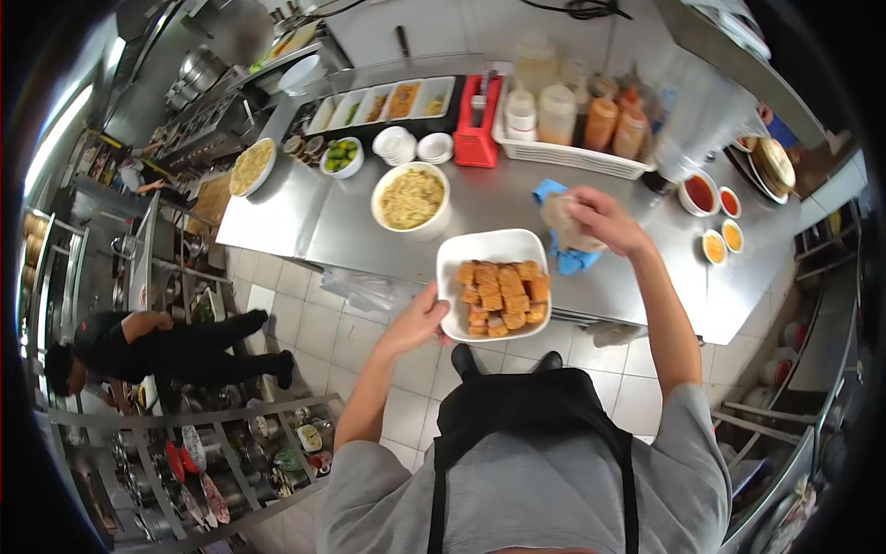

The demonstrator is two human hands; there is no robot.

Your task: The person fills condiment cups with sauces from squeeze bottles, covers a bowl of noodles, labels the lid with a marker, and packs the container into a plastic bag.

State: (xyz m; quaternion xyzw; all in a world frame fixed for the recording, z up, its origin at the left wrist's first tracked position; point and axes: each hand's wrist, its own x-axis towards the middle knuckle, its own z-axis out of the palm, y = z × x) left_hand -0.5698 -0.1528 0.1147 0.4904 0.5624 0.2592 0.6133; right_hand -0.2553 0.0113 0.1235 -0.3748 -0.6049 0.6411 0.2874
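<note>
A white square bowl (449, 257) with golden-brown fried cubes (501, 296) is held at its left rim by my left hand (417, 319), in front of the counter edge. My right hand (604, 220) is over the counter with its fingers closed on a brownish-grey cloth (565, 222). Beneath and beside that cloth lies a blue cloth (579, 260). Behind the square bowl stands a round white bowl (412, 198) of pale yellowish food.
The steel counter (337, 226) bears a red holder (476, 138), a white basket of bottles (572, 157), a bowl of green pieces (342, 157) and sauce bowls (699, 193). A person in black (175, 346) stands at the left, near shelving.
</note>
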